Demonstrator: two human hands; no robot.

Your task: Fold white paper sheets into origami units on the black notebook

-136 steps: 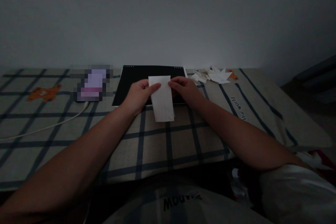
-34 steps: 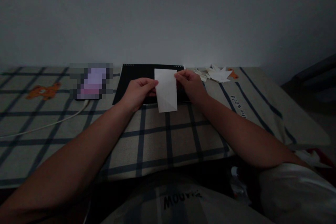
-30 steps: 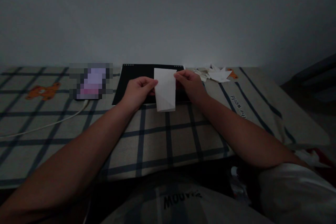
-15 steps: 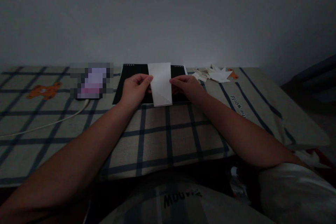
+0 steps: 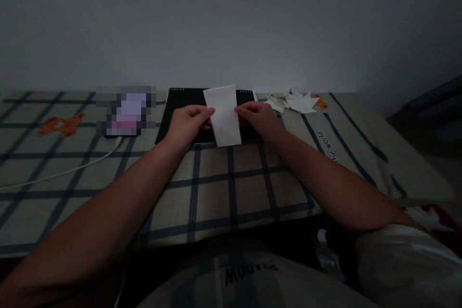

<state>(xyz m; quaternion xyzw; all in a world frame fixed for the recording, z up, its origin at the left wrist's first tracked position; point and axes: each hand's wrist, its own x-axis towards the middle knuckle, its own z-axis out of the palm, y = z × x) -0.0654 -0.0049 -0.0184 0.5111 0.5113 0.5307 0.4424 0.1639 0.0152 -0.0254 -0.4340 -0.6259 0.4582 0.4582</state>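
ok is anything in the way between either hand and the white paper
Nothing visible is: the left hand pinches the white paper at its left edge, the right hand at its right. The black sheet shows behind the paper, not in between.

left fingers [image 5: 206,114], right fingers [image 5: 244,110] pinch white paper [image 5: 225,120] over black sheet [image 5: 187,98]

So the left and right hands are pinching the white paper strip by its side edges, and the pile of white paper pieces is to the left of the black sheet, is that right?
Not quite: the pile of white paper pieces is to the right of the black sheet, as the head view shows. The left hand and right hand do pinch the white paper strip by its side edges.
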